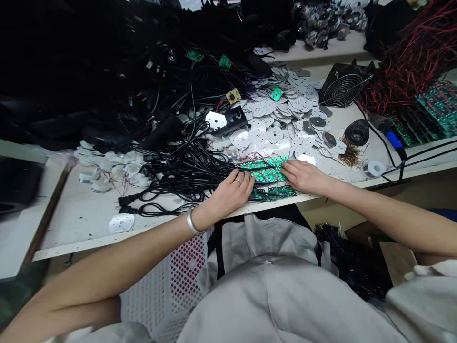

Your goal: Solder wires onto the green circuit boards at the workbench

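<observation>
My left hand (232, 192) lies curled over a tangle of black power cables (191, 174), its fingertips at the edge of a green circuit board (266, 169) with thin wires across it. My right hand (303, 176) reaches in from the right, its fingertips on that board's right end. Whether either hand grips the board or the cables, I cannot tell. Just below, more green circuit boards (282, 191) lie at the bench's front edge (228, 216). Black plugs (128, 202) lie at the cables' left end.
Many white perforated metal discs (282, 109) are heaped behind my hands. Farther right stand a black fan (344, 85), a blue-handled soldering iron (394, 140), red wires (410, 62) and stacked green boards (437, 107). Black cables (107, 90) pile high at the back left.
</observation>
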`<state>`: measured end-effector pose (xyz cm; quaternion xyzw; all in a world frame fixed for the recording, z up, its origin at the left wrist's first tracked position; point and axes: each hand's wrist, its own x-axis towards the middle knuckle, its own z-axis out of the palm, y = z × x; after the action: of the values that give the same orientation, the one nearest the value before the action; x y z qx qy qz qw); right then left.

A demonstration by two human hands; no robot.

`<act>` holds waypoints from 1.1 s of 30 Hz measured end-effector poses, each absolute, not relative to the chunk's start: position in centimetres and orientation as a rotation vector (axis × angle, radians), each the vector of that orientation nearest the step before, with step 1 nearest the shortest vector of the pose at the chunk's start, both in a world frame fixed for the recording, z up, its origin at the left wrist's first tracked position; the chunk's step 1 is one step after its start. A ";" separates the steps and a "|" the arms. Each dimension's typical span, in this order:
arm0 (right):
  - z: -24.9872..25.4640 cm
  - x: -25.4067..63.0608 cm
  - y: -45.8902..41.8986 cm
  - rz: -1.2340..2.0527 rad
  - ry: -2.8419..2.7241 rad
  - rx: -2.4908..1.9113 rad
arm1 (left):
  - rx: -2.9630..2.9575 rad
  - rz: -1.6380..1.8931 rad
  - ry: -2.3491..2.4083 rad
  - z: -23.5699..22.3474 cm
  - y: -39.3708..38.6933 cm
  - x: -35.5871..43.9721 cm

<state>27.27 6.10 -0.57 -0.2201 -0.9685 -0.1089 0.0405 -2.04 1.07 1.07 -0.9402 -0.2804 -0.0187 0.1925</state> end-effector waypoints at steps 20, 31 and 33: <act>2.4 26.9 7.4 -0.510 -3.334 -0.385 | -2.608 0.053 -0.709 1.1 2.3 -0.9; 4.5 22.8 5.8 -0.691 -3.483 -0.384 | -2.698 0.463 -0.524 3.2 3.3 1.3; 4.3 23.1 5.6 -0.694 -3.392 -0.467 | -2.755 0.442 -0.512 3.4 3.7 1.1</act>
<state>23.08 5.62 4.34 -0.1317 -0.9559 -0.1957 -0.1752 1.09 3.66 3.39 -0.9600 -0.1783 0.1539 0.1516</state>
